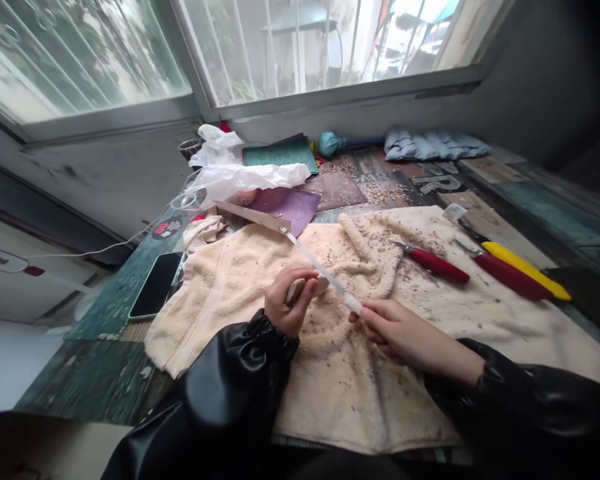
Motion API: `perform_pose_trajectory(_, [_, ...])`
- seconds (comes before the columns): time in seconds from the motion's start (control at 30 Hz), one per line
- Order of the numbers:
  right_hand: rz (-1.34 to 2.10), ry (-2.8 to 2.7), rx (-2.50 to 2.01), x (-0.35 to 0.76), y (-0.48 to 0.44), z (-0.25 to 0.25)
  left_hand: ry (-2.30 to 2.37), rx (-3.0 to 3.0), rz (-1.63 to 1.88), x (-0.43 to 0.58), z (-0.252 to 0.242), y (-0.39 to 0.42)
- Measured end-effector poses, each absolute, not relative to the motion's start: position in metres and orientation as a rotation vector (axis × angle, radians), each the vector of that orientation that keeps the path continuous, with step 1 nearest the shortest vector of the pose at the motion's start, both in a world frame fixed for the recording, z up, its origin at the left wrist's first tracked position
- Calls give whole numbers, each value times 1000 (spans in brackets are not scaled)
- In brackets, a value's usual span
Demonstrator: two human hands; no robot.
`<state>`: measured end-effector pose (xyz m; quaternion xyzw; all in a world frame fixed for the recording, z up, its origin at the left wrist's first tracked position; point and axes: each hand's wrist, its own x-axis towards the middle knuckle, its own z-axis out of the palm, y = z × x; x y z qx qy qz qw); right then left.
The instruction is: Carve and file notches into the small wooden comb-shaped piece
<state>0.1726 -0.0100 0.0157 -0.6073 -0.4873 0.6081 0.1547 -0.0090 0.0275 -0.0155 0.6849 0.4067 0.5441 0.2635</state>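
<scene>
My left hand (291, 300) is closed around a small pale piece (295, 291) that looks like wood, its end showing between thumb and fingers. In my right hand (387, 327) is the white handle end (353, 303) of a long, thin grey strip-like tool (323, 269), which slants away to the upper left. Its far tip meets or overlaps a flat light-brown strip (253, 215); I cannot tell whether they touch. Beneath both hands lies a cream towel (220, 280), rumpled and strewn with shavings.
To the right lie a red-handled knife (437, 264), a second red-handled tool (513, 275) and a yellow-handled one (527, 270). A phone (157, 285) rests at the left. Behind are a white plastic bag (250, 177), purple sheet (290, 205), green mat (283, 157) and grey-blue bundle (433, 145).
</scene>
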Motion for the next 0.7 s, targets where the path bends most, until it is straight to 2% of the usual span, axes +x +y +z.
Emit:
perform_pose_trajectory(0.23, [1939, -1021, -1753, 159, -38, 23, 627, 1295, 1559, 9, -15, 28])
perform_pose_trajectory(0.5, [1939, -941, -1836, 167, -64, 25, 322, 1410, 1199, 15, -14, 25])
perform_pose_trajectory(0.7, [1941, -986, -1753, 158, -53, 21, 157, 1297, 1182, 12, -15, 33])
